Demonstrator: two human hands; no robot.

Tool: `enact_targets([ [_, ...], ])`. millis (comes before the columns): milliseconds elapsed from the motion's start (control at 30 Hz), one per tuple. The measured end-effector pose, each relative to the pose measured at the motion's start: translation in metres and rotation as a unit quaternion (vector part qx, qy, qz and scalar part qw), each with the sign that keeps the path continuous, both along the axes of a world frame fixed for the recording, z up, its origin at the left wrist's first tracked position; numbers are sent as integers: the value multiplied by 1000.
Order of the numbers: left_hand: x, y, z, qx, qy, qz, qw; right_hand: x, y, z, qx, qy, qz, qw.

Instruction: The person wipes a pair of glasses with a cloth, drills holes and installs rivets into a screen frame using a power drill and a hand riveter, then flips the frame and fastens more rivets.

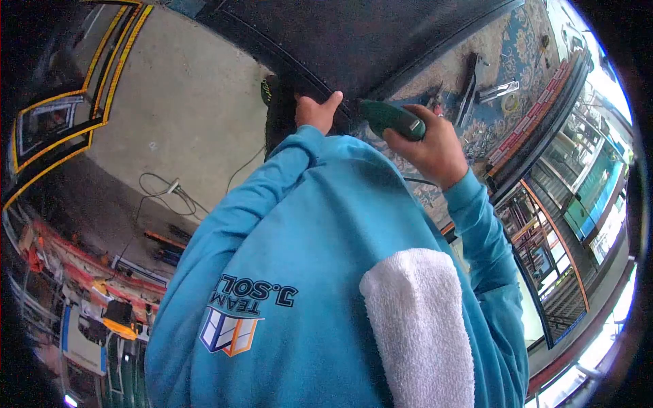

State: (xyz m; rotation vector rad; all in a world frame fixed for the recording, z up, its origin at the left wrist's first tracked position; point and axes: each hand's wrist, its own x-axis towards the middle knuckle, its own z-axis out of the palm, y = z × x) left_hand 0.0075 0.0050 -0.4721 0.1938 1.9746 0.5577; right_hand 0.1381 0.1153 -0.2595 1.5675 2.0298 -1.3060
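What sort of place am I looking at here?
Probably a workshop: tools lie scattered on a patterned carpet, and a cable lies loosely looped on the bare, concrete-looking floor.

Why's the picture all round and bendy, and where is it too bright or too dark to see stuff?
Head view: probably a very wide lens, so the long dark rails curve and the corners go black; glare whitens parts of the right edge; the big black surface hides its details in darkness; the white towel shows clearly.
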Motion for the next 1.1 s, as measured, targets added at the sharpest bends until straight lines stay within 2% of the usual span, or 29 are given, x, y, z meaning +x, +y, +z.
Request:
enact_targets([
  [167, 4, -5, -13, 14, -8, 5, 1000, -4, 13, -2, -10, -7, 44, 999],
  [267, 9, -10, -24, 77, 25, 36, 996, -3, 14, -4, 1, -15, 70, 997],
  [367, 10, -10, -29, 41, -9, 11, 999, -4, 12, -3, 7, -25, 68, 997],
  [433, 10, -10, -23, 65, 25, 31, 997, -4, 10, -4, 23, -13, 71, 997],
  [533, 6, -7, -12, 37, 6, 16, 999, -8, 10, 1, 17, -33, 79, 996],
  [667, 8, -7, -18, 51, 40, 29, 997, -10, 10, 1, 23, -32, 99, 994],
  [767, 6, -6, -15, 37, -16, 7, 999, -6, 6, -6, 42, -18, 107, 993],
  [867, 7, -3, -17, -12, 43, -18, 999, -9, 5, -16, 66, -3, 133, 989],
  [933, 12, -11, -21, 55, 69, 7, 996, -7, 6, -13, -9, 7, 55, 998],
  [1000, 13, -10, -24, 45, 91, 2, 995, -8, 1, -10, 10, -20, 71, 997],
  [1067, 10, -11, -23, 54, 47, -1, 997, -8, -2, -7, 9, 44, 21, 999],
  [1100, 9, -10, -26, 60, 40, 2, 997, -7, 1, -9, 3, 23, 24, 999],
])
